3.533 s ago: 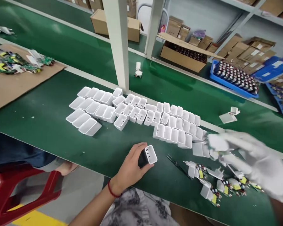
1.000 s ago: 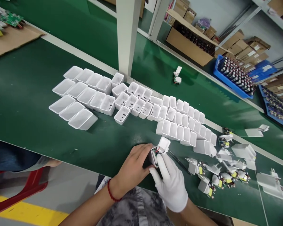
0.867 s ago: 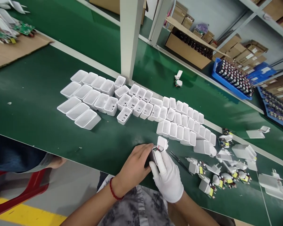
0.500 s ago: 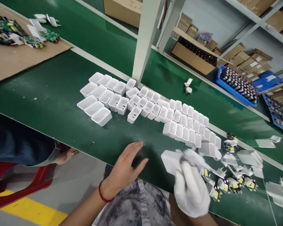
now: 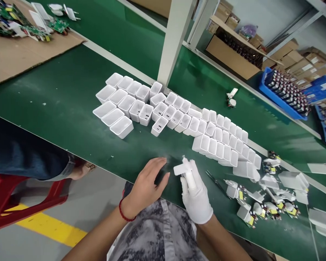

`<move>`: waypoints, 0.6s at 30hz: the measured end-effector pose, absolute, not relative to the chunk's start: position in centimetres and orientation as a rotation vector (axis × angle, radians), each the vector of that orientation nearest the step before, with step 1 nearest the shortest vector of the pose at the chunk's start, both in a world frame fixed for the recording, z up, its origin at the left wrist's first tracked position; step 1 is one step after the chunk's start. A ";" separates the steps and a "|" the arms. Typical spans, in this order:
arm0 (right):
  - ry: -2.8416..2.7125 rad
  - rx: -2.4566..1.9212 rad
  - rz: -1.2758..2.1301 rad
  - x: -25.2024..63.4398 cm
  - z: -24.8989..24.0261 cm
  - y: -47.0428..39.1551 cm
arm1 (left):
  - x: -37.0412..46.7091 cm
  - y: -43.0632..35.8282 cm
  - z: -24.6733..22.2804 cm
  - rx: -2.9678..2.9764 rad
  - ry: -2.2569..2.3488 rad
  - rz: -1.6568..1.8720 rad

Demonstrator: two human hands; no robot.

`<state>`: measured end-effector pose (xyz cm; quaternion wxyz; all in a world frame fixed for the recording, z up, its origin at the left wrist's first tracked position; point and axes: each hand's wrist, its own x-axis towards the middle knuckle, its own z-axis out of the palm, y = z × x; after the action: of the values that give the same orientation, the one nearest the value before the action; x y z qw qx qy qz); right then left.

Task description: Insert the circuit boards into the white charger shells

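And the white plastic piece [image 5: 180, 169] has now been brought in close, gripped by the gloved right hand [image 5: 197, 203], at two o'clock from the bare left hand [image 5: 144, 186], which is held open and empty, freed for use; tweezers [image 5: 217, 184] are left lying near four o'clock.

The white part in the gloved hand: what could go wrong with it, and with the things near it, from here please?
The white part could slip, since only the gloved right hand holds it; the left hand is open beside it. 
The black tweezers lie close to the right hand, so a sideways move might knock them. 
The circuit assemblies lie bunched together, so lifting one might catch or drag another.
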<state>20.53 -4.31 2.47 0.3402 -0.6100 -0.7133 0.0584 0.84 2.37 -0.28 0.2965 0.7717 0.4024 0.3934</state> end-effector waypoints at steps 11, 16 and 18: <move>-1.999 -1.550 0.072 22.5 1.6 -5.9 | 1.4 2.3 0.4 2.132 1.098 0.938; -2.178 -1.609 -0.185 22.4 0.5 -6.3 | 1.6 2.4 0.6 2.199 1.119 0.888; -2.209 -1.620 -0.213 22.2 0.9 -6.2 | 1.6 2.4 0.5 2.206 1.117 0.875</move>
<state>22.23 -6.21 0.87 0.1955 -0.5782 -0.7885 -0.0759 1.58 2.42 0.53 0.2563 0.8129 0.4117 0.3225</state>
